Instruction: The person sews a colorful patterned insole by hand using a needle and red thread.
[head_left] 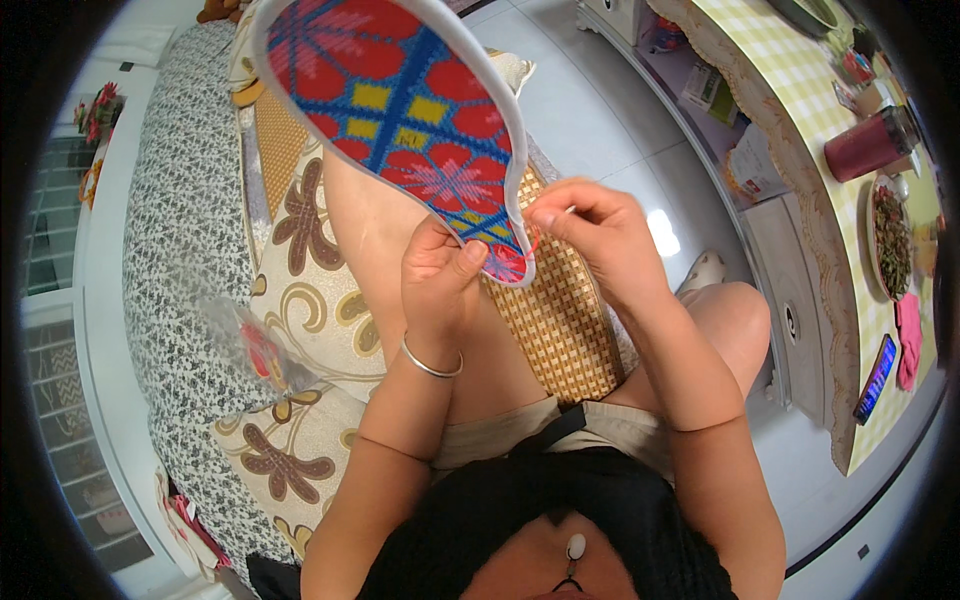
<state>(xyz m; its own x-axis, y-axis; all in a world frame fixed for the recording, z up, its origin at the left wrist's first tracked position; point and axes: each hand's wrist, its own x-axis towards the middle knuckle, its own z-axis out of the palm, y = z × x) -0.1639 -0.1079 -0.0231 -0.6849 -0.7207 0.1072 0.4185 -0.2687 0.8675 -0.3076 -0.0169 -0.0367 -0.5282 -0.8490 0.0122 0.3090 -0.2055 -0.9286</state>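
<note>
An embroidered insole [410, 130] with red flowers, blue bands, yellow squares and a white edge is held up over my lap. My left hand [440, 270] is closed on its narrow end, thumb on the patterned face. Beside the white edge, my right hand [590, 225] pinches a thin pale thing like a needle, mostly hidden by the fingers. A short bit of red thread [535, 240] shows between those fingertips and the insole.
Patterned cushions [300, 310] and a clear plastic bag [262, 350] with something red inside lie on the couch at my left. On the right, a table with a checked cloth [850, 440] bears a phone [876, 380], a plate of food [890, 240] and a dark red cup [870, 143].
</note>
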